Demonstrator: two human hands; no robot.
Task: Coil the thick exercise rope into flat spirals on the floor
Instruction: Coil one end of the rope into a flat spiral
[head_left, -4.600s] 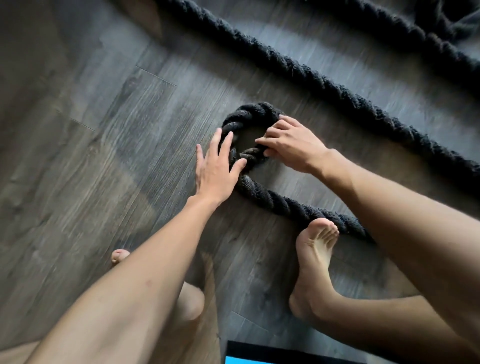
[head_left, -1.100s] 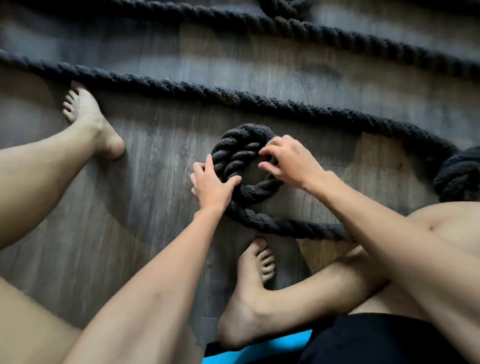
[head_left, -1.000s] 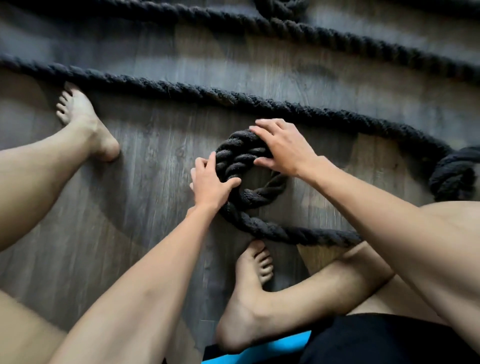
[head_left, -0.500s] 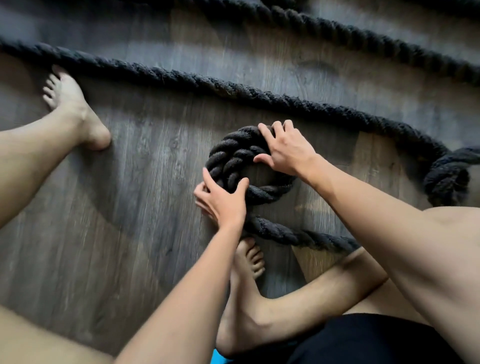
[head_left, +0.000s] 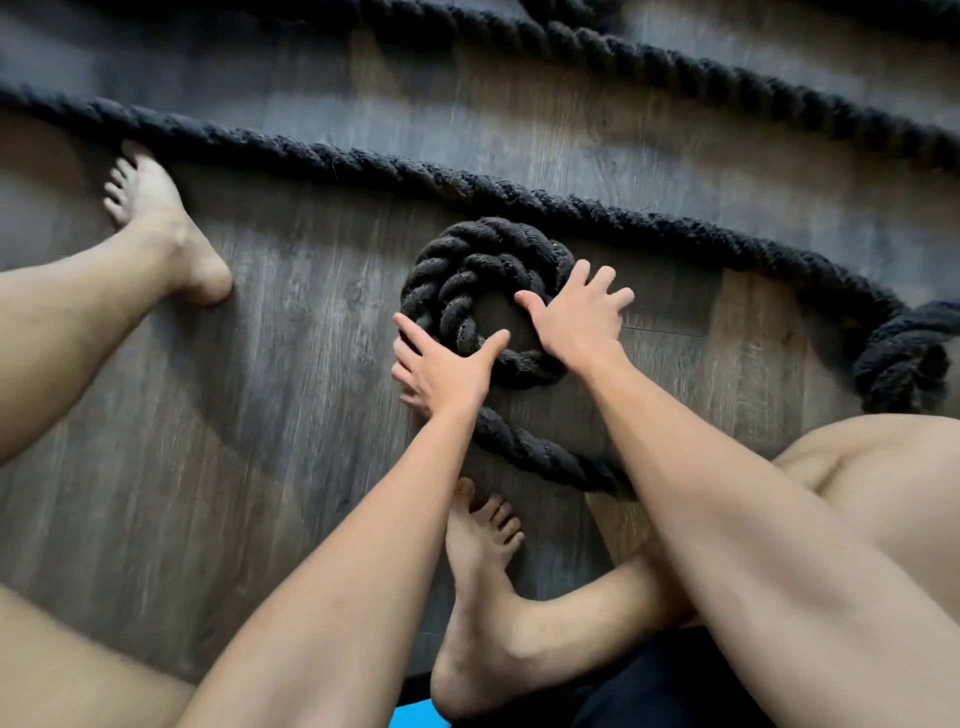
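A thick black rope (head_left: 467, 270) lies on the grey wood floor (head_left: 260, 415), wound into a small tight spiral with two turns at the centre of view. My left hand (head_left: 441, 369) rests on the spiral's lower left edge, fingers spread and straight, thumb across the inner turn. My right hand (head_left: 576, 317) presses flat on the spiral's right side with fingers splayed. A rope tail (head_left: 535, 452) runs from under my left wrist toward my right leg.
Long runs of the same rope (head_left: 337, 156) cross the floor beyond the spiral, ending in a bunched loop (head_left: 904, 358) at right. My left foot (head_left: 161, 228) touches the far run; my right foot (head_left: 483, 571) lies just below the spiral.
The spiral has tightened into a rounder double turn. My right hand slid from its top to its right side and flattened. My left hand moved down along the left edge.
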